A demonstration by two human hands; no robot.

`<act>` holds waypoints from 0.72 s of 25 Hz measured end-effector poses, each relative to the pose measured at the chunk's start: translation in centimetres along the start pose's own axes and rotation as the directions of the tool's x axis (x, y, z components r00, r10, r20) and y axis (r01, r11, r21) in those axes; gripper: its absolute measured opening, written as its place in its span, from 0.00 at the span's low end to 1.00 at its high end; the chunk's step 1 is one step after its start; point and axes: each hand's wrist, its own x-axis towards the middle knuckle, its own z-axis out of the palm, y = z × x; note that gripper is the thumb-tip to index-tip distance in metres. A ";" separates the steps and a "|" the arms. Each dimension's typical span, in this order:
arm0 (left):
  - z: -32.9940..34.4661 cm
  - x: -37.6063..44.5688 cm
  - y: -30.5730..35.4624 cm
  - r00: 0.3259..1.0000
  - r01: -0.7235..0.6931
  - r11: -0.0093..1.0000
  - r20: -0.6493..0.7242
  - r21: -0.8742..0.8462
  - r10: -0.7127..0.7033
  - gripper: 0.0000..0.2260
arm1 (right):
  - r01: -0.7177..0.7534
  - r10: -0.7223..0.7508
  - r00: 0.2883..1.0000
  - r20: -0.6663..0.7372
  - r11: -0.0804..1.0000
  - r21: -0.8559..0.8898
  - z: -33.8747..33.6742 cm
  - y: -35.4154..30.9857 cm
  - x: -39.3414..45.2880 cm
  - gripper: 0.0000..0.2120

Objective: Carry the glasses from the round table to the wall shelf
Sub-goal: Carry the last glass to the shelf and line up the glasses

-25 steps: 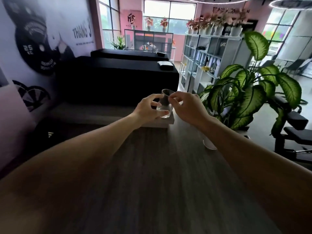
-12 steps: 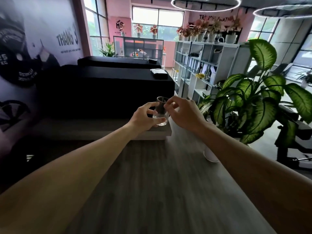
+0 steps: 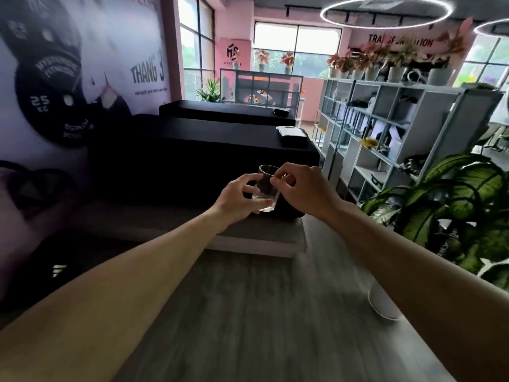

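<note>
A small clear glass [image 3: 266, 188] is held out in front of me at arm's length, in the air. My left hand [image 3: 239, 196] wraps its lower side and base from the left. My right hand [image 3: 301, 190] pinches its rim and upper side from the right. Both arms stretch forward over a grey wood-grain floor. A white open shelf unit [image 3: 385, 133] with many compartments stands at the right, further back. The round table is not in view.
A low grey bench [image 3: 275, 238] lies just below the glass, with black padded tables [image 3: 220, 150] behind it. A large green potted plant [image 3: 454, 205] stands at the right, beside a white round object [image 3: 382, 301] on the floor. A mural wall runs along the left.
The view has swung right and drawn closer to the bench and black tables. Both hands keep the same hold on the glass.
</note>
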 end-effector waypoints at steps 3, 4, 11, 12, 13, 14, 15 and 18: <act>-1.6 4.3 -1.8 1.000 0.021 1.000 -0.017 0.012 -0.021 0.32 | 0.008 -0.008 1.000 0.011 1.000 -0.007 2.5 1.1 4.7 0.08; -2.2 5.6 -2.4 1.000 0.025 1.000 -0.019 0.019 -0.025 0.32 | 0.010 -0.011 1.000 0.024 1.000 0.008 3.3 1.3 6.1 0.07; -9.6 15.6 -7.6 0.999 0.009 0.998 -0.051 0.060 -0.006 0.33 | 0.047 -0.050 0.998 0.045 0.998 0.048 10.1 -0.1 17.6 0.09; -10.9 16.5 -7.9 0.998 0.006 0.998 -0.056 0.056 -0.003 0.33 | 0.055 -0.057 0.997 0.042 0.997 0.058 10.7 -0.7 18.9 0.09; -13.0 17.9 -8.7 0.997 -0.006 0.998 -0.073 0.055 0.011 0.33 | 0.071 -0.073 0.996 0.043 0.995 0.066 12.0 -1.7 21.1 0.10; -15.4 19.5 -9.6 0.996 -0.007 0.999 -0.089 0.054 0.012 0.33 | 0.086 -0.089 0.995 0.039 0.994 0.067 13.5 -3.1 23.5 0.10; -17.8 20.9 -10.4 0.994 -0.005 0.999 -0.111 0.046 0.010 0.33 | 0.098 -0.100 0.994 0.038 0.993 0.071 15.0 -4.4 25.9 0.10; -24.8 23.3 -12.7 0.987 0.020 0.999 -0.162 0.042 -0.012 0.33 | 0.137 -0.142 0.989 0.046 0.986 0.095 19.2 -9.0 31.7 0.10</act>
